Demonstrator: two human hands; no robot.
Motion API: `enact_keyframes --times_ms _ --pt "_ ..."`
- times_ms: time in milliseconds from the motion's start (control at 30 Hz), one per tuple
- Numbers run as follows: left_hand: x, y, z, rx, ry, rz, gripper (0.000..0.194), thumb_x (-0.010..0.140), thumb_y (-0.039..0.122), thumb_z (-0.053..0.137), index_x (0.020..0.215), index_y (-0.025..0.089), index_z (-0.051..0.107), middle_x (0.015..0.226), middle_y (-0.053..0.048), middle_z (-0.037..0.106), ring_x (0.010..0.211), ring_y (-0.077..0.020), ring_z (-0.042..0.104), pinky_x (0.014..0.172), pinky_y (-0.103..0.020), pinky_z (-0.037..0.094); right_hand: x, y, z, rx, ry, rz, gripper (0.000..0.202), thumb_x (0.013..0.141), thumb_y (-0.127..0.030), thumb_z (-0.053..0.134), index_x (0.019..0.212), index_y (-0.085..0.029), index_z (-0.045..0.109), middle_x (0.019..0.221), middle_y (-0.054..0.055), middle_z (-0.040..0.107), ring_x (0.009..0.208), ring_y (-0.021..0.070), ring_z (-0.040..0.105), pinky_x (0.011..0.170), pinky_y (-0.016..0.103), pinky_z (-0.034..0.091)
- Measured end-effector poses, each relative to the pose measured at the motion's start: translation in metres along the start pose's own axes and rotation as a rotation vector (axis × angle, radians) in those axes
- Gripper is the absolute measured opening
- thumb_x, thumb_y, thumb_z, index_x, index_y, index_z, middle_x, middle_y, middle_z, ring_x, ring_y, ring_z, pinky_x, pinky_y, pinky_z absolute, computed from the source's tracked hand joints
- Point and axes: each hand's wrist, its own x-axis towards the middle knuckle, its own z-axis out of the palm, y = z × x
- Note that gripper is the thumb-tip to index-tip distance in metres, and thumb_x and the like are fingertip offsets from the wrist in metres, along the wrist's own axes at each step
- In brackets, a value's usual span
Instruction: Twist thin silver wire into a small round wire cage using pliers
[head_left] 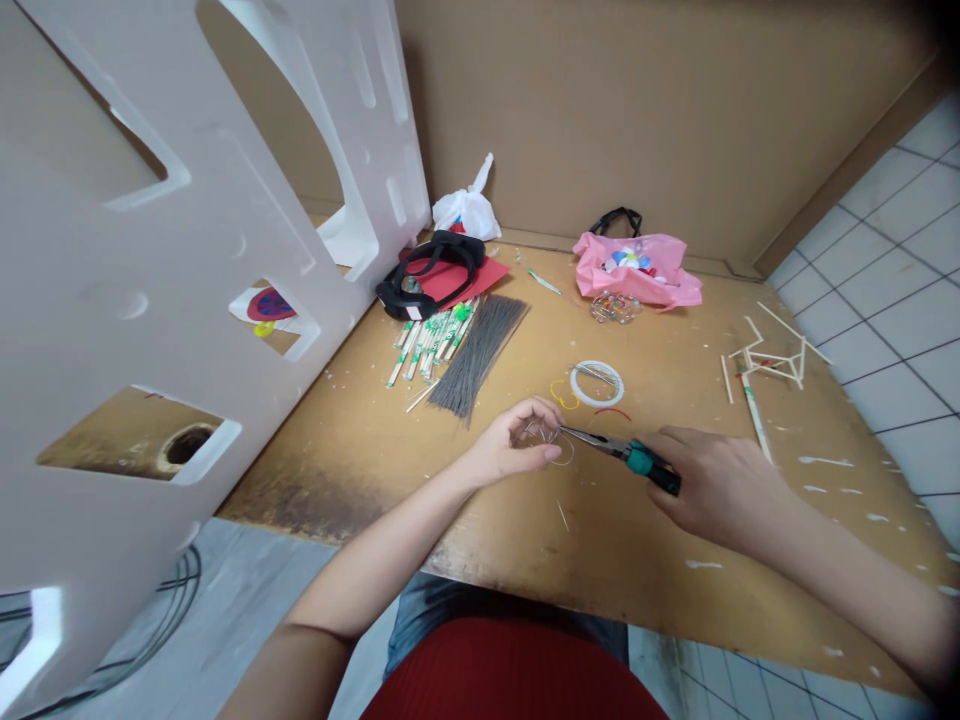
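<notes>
Right grip: grasping 1 pliers | left grip: grasping 1 wire shape

I curl the fingers of my left hand around a small piece of bent wire, while my right hand holds green-and-black pliers with their tips at the wire. On the counter beyond, a white ring lies near a curved red strip. Farther left rests a bundle of grey rods; a pink bag sits near the brown panel behind.
</notes>
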Motion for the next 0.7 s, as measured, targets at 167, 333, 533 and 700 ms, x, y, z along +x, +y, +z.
enact_keyframes --times_ms 167,333,533,700 --pt "0.001 -0.001 -0.003 -0.001 0.054 0.093 0.015 0.079 0.03 0.06 0.081 0.016 0.057 0.097 -0.007 0.054 0.089 -0.0157 0.053 0.081 -0.031 0.04 0.0 -0.006 0.004 0.003 0.019 0.028 0.016 0.073 -0.028 0.049 0.084 -0.023 0.058 0.076 0.003 0.063 0.065 0.0179 0.058 0.05 0.026 0.022" --pt "0.002 -0.003 -0.005 -0.114 0.077 0.08 0.018 0.081 0.032 0.058 0.081 0.015 0.062 0.097 -0.008 0.057 0.088 -0.0178 0.058 0.082 -0.035 0.044 -0.002 0.001 0.007 0.014 0.058 0.035 0.022 0.072 -0.027 0.049 0.092 -0.022 0.058 0.082 0.003 0.064 0.068 0.0188 0.059 0.051 0.026 0.029" --pt "0.002 -0.002 -0.003 -0.304 0.035 -0.002 0.02 0.078 0.033 0.06 0.079 0.015 0.066 0.104 -0.011 0.062 0.1 -0.0234 0.057 0.084 -0.039 0.046 -0.004 0.01 0.001 0.048 0.091 0.034 0.034 0.072 -0.025 0.049 0.105 -0.022 0.057 0.09 0.006 0.065 0.078 0.0225 0.061 0.055 0.028 0.038" --pt "0.003 0.0 -0.002 -0.324 0.031 -0.104 0.03 0.078 0.04 0.057 0.072 0.012 0.068 0.102 -0.013 0.064 0.092 -0.0241 0.061 0.084 -0.038 0.045 0.001 0.011 -0.003 0.051 0.148 -0.026 0.044 0.07 -0.025 0.051 0.114 -0.021 0.055 0.098 0.009 0.065 0.082 0.0247 0.061 0.059 0.031 0.042"
